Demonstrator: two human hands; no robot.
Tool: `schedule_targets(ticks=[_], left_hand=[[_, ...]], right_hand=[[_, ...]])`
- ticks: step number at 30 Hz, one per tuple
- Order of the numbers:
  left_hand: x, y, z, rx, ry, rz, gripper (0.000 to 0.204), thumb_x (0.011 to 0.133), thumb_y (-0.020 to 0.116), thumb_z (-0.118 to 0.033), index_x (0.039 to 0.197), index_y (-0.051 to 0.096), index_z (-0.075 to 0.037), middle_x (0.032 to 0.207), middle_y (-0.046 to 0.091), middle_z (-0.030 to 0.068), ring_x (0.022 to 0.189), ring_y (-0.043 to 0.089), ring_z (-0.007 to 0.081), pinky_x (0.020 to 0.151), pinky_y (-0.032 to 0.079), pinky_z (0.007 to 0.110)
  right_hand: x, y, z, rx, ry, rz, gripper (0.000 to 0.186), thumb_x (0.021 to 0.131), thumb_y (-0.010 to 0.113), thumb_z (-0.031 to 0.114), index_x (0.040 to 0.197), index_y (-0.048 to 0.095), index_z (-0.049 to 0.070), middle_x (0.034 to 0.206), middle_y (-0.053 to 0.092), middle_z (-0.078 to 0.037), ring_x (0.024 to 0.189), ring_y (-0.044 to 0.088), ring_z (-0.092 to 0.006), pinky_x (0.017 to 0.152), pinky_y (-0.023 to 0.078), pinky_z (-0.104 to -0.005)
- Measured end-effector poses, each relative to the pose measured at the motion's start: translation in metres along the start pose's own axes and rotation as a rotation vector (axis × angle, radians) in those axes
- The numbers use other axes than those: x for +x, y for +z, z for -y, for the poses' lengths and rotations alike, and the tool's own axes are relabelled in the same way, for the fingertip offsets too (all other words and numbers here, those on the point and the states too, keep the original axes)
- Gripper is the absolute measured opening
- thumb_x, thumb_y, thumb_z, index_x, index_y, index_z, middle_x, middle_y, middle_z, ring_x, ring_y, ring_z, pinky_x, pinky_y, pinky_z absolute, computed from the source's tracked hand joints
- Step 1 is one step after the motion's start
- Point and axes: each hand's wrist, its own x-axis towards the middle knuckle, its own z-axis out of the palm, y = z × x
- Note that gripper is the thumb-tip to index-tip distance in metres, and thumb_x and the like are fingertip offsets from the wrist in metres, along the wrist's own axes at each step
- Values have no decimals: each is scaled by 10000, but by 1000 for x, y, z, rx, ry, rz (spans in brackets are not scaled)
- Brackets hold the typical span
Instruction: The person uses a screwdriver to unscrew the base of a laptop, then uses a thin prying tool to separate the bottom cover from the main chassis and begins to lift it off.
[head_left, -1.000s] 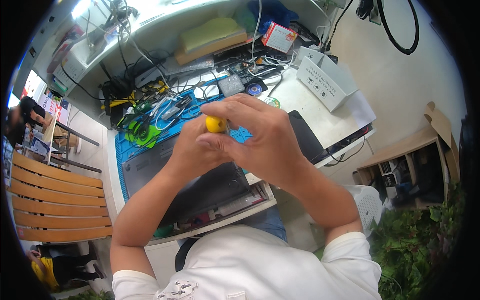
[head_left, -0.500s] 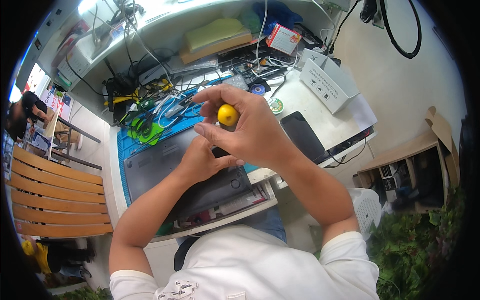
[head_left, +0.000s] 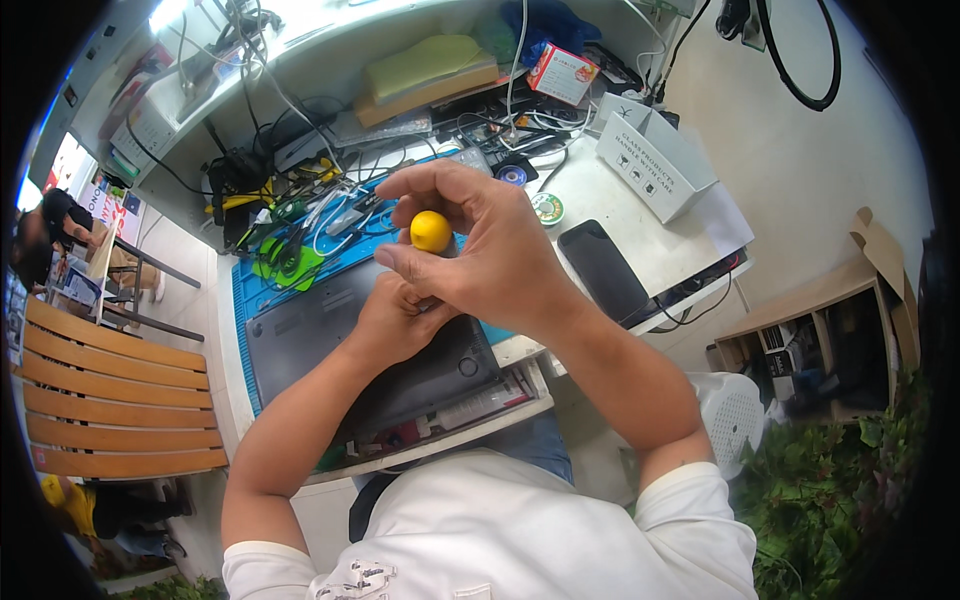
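A dark laptop (head_left: pixel 330 320) lies bottom side up on a blue work mat (head_left: pixel 243 345). Above its far part, my right hand (head_left: pixel 490 245) curls around a yellow round-topped screwdriver handle (head_left: pixel 431 232), seen end-on; its shaft is hidden. Thumb and index finger arch on either side of the yellow knob. My left hand (head_left: pixel 392 322) is closed just below and nearer to me, touching or almost touching the right. Its fingertips are covered, so what they grip does not show.
Tangled cables and tools (head_left: pixel 330 215) crowd the mat's far side. Right of my hands lie a solder spool (head_left: pixel 547 208), a black phone (head_left: pixel 603 272) and an open white box (head_left: pixel 655 165). An open drawer (head_left: pixel 470 415) sits under the laptop's near edge. A slatted wooden bench (head_left: pixel 120 385) stands left.
My right hand and the yellow handle have shifted slightly left. The left thumb, stretched out before, is now tucked in under the right hand.
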Motion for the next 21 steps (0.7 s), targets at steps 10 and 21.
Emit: schedule_targets(ticks=[10,21], left_hand=[[-4,-1,-13,219,143,-21,184,923,874,-40,1085,795,-1,989,823,90,920,812,190,822,629,315],[2,-3,-8,109,58,-39,154,944,849,-7,1082,779,-3,984,809,69,894,807,144,783,638,286]], right_hand=[[-5,-13,1,148,120,-19,328,1094,718,237,1307,719,-12,1082,741,-65,1014,684,-124,928,558,-288],[-59,-61,-45,-401,363,-1,186,1025,696,83,1152,791,-14,996,778,-114,856,693,-179,756,528,-336]])
